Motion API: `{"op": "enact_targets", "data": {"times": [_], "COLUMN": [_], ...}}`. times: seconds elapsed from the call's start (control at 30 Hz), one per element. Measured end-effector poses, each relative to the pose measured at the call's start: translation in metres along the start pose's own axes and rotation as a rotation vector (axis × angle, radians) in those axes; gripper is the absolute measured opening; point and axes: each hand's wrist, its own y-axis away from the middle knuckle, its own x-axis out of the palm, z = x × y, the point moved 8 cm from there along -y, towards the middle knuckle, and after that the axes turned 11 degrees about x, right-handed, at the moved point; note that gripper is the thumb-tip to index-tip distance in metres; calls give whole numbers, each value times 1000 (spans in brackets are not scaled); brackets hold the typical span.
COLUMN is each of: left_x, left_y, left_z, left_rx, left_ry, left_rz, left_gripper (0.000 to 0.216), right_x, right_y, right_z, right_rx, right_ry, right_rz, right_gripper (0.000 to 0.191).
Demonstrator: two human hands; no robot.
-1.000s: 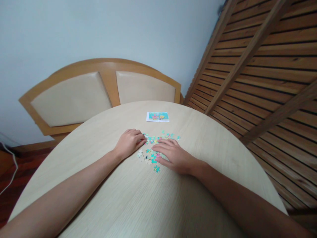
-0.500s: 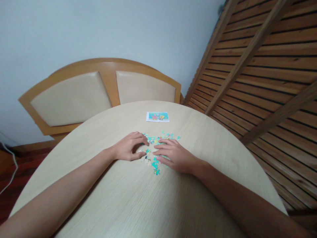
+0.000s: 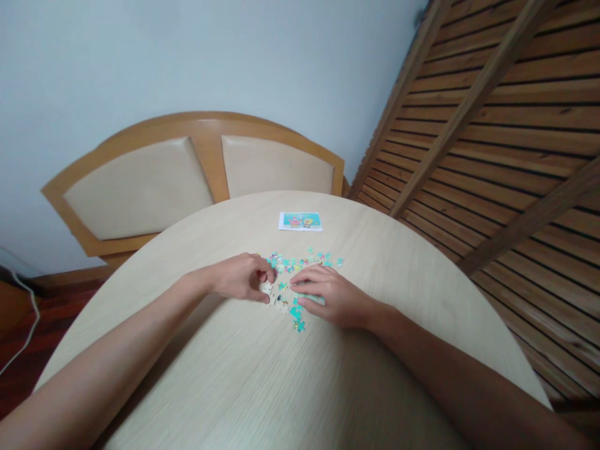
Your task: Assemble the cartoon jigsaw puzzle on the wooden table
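Small teal, pink and yellow puzzle pieces [image 3: 300, 262] lie scattered near the middle of a round light-wood table [image 3: 262, 375]. My left hand [image 3: 239, 278] rests at the left of the pile, thumb and fingers pinched together over a pale piece [image 3: 267, 289]. My right hand [image 3: 332, 294] lies on the pieces at the right, fingers stretched flat toward the left and covering some of them. A few loose teal pieces [image 3: 296, 315] sit between the two hands near the thumbs.
A small picture card [image 3: 300, 221] lies flat farther back on the table. Behind the table stands a wooden bench back with two beige cushions [image 3: 187, 175]. Slatted wooden panels [image 3: 492, 137] lean at the right. A white cable [image 3: 28, 319] hangs at the far left.
My left hand slid back toward me and curled from lying flat into a pinch at the pile's left edge. My right hand stayed on the pieces, shifting slightly.
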Motion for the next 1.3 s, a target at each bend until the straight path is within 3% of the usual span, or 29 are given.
{"op": "enact_targets", "data": {"times": [0.33, 0.6, 0.83, 1.0, 1.13, 1.3], "left_x": [16, 15, 13, 3, -13, -15], "left_y": [2, 0, -2, -1, 0, 0], "left_z": [10, 2, 0, 8, 10, 4], "left_rx": [-118, -132, -110, -103, -9, 72], "left_ry": [299, 391, 410, 310, 16, -157], "left_rz": [38, 33, 26, -45, -154, -101], "left_gripper": [25, 21, 16, 19, 16, 22], "right_x": [2, 9, 16, 16, 16, 17], "right_y": [3, 4, 7, 8, 8, 9], "right_z": [7, 9, 27, 29, 29, 31], "right_rx": [-85, -86, -192, -228, -219, -222], "right_ry": [3, 40, 45, 90, 124, 168], "right_rz": [8, 74, 82, 65, 60, 59], "right_gripper": [28, 31, 30, 21, 15, 16]}}
